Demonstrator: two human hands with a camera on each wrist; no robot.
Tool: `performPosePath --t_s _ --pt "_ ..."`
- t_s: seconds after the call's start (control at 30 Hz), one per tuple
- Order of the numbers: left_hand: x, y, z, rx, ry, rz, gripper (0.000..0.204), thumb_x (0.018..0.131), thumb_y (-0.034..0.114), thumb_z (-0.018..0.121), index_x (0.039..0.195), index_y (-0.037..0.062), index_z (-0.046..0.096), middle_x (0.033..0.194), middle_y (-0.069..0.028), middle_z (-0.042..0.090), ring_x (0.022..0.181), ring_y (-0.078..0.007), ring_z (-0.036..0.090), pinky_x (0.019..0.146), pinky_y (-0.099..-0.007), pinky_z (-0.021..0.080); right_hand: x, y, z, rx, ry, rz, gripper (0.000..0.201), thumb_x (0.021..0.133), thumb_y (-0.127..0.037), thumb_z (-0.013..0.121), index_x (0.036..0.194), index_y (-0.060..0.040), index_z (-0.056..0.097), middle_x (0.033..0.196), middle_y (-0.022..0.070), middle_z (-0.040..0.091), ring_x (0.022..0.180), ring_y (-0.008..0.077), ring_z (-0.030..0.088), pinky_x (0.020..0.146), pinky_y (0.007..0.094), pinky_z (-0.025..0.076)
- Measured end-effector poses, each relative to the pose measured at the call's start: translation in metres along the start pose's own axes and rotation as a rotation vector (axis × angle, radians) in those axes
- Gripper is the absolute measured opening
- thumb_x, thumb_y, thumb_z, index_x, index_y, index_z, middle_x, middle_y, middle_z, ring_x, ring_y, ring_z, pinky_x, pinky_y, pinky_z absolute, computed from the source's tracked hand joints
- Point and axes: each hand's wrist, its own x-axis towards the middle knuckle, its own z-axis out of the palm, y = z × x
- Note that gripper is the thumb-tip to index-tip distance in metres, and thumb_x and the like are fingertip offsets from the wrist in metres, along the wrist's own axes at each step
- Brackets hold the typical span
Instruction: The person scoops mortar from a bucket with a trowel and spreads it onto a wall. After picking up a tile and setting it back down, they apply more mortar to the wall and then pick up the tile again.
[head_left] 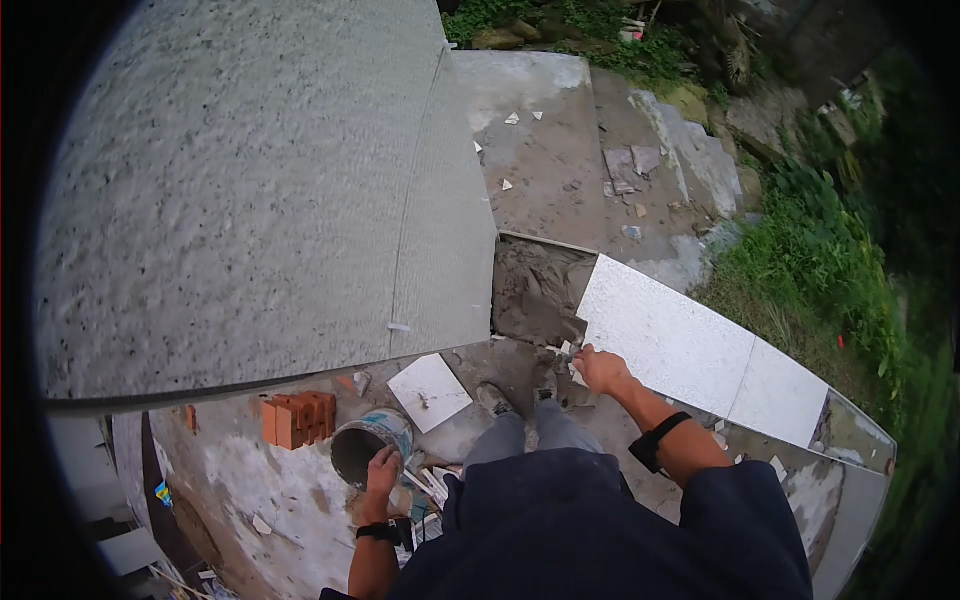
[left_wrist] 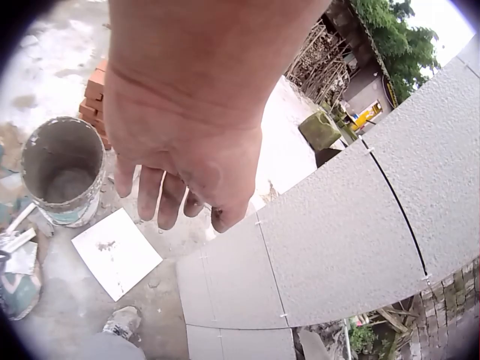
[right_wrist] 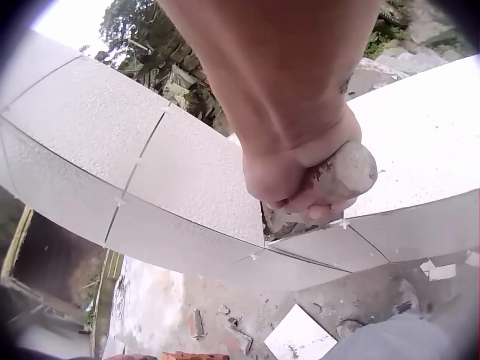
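Note:
My right hand (head_left: 603, 370) (right_wrist: 289, 172) grips a tool by its thick, rounded handle (right_wrist: 354, 169); the tool's far end is hidden under the hand in the right wrist view. Beside that hand, wet grey mortar (head_left: 540, 290) fills a gap in the ledge between pale tiles (head_left: 670, 325). My left hand (head_left: 380, 475) (left_wrist: 184, 157) hangs with loosely bent fingers and holds nothing. In the head view it overlaps the edge of a bucket (head_left: 403, 427) (left_wrist: 75, 214); the left wrist view shows it apart from the bucket.
A loose white square tile (head_left: 430, 392) lies on the ground between the bucket and my feet (head_left: 495, 400). Red bricks (head_left: 298, 420) are stacked left of the bucket. A large grey tiled surface (head_left: 240, 190) spans the upper left. Steps and green plants border the right.

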Motion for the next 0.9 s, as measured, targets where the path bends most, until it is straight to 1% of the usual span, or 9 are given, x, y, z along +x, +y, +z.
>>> performPosePath --t_s 0.03,0.17,0.27,0.43,0.57,0.7,0.73,0.77,0.9 --pt "0.001 -0.001 0.002 0.005 0.006 -0.011 0.040 0.088 0.023 0.063 0.117 -0.0044 0.065 0.105 -0.0136 0.070 0.100 -0.0188 0.064 0.090 -0.0311 0.048 0.004 0.002 -0.018 -0.112 -0.015 0.074 0.051 0.099 -0.042 0.040 0.116 0.0042 0.054 0.099 0.0270 0.068 0.094 0.0426 0.066 0.084 0.0508 0.050" --pt "-0.011 0.007 0.009 0.088 -0.025 -0.073 0.040 0.088 0.022 0.063 0.118 -0.0042 0.065 0.106 -0.0136 0.070 0.101 -0.0187 0.064 0.091 -0.0310 0.048 0.026 0.018 -0.044 -0.181 0.010 0.045 0.051 0.099 -0.041 0.039 0.117 0.0044 0.053 0.095 0.0246 0.070 0.093 0.0419 0.066 0.083 0.0503 0.051" --pt "-0.013 0.006 0.006 0.068 -0.028 -0.054 0.040 0.088 0.022 0.064 0.118 -0.0050 0.065 0.107 -0.0134 0.070 0.100 -0.0186 0.064 0.090 -0.0308 0.048 0.040 0.022 -0.052 -0.250 0.005 0.091 0.049 0.099 -0.040 0.039 0.121 0.0009 0.053 0.105 0.0223 0.070 0.102 0.0369 0.066 0.089 0.0470 0.050" --pt "-0.033 0.030 -0.002 0.038 0.034 -0.025 0.042 0.089 0.021 0.063 0.120 -0.0073 0.063 0.108 -0.0141 0.069 0.099 -0.0197 0.063 0.088 -0.0310 0.049 0.062 0.035 -0.057 -0.185 0.037 0.084 0.050 0.099 -0.041 0.040 0.121 0.0009 0.054 0.107 0.0244 0.068 0.102 0.0383 0.065 0.090 0.0473 0.050" --pt "-0.043 0.019 -0.006 0.062 0.048 0.004 0.043 0.088 0.020 0.062 0.122 -0.0077 0.062 0.109 -0.0148 0.069 0.099 -0.0200 0.063 0.088 -0.0311 0.049 0.050 0.037 -0.073 -0.161 0.036 -0.016 0.049 0.098 -0.042 0.041 0.118 0.0004 0.055 0.105 0.0251 0.068 0.100 0.0401 0.065 0.088 0.0488 0.050" --pt "-0.051 -0.005 0.003 0.076 0.026 -0.064 0.043 0.088 0.020 0.062 0.122 -0.0064 0.062 0.108 -0.0157 0.069 0.100 -0.0199 0.063 0.089 -0.0309 0.048 0.004 0.029 -0.100 -0.264 -0.007 -0.066 0.046 0.097 -0.041 0.042 0.116 -0.0013 0.057 0.101 0.0229 0.069 0.096 0.0393 0.066 0.085 0.0492 0.051" --pt "-0.051 -0.015 0.006 0.128 0.013 -0.148 0.042 0.087 0.020 0.062 0.121 -0.0051 0.063 0.108 -0.0160 0.070 0.100 -0.0204 0.063 0.089 -0.0314 0.049 0.002 0.027 -0.105 -0.357 -0.042 -0.048 0.044 0.097 -0.040 0.043 0.116 -0.0020 0.056 0.099 0.0217 0.070 0.094 0.0384 0.067 0.083 0.0488 0.052" --pt "-0.047 -0.018 0.010 0.180 -0.001 -0.226 0.042 0.087 0.021 0.062 0.121 -0.0038 0.064 0.107 -0.0163 0.070 0.100 -0.0209 0.064 0.088 -0.0318 0.049 0.004 0.028 -0.111 -0.449 -0.074 -0.028 0.043 0.097 -0.039 0.045 0.117 -0.0027 0.056 0.097 0.0205 0.071 0.092 0.0375 0.068 0.081 0.0485 0.053" --pt "-0.029 -0.020 0.014 0.150 -0.039 -0.167 0.042 0.088 0.023 0.062 0.118 -0.0053 0.065 0.100 -0.0098 0.069 0.086 -0.0137 0.063 0.076 -0.0286 0.050 0.041 0.051 -0.119 -0.491 0.071 -0.026 0.039 0.097 -0.035 0.046 0.110 -0.0019 0.061 0.094 0.0179 0.072 0.089 0.0350 0.070 0.079 0.0464 0.054"
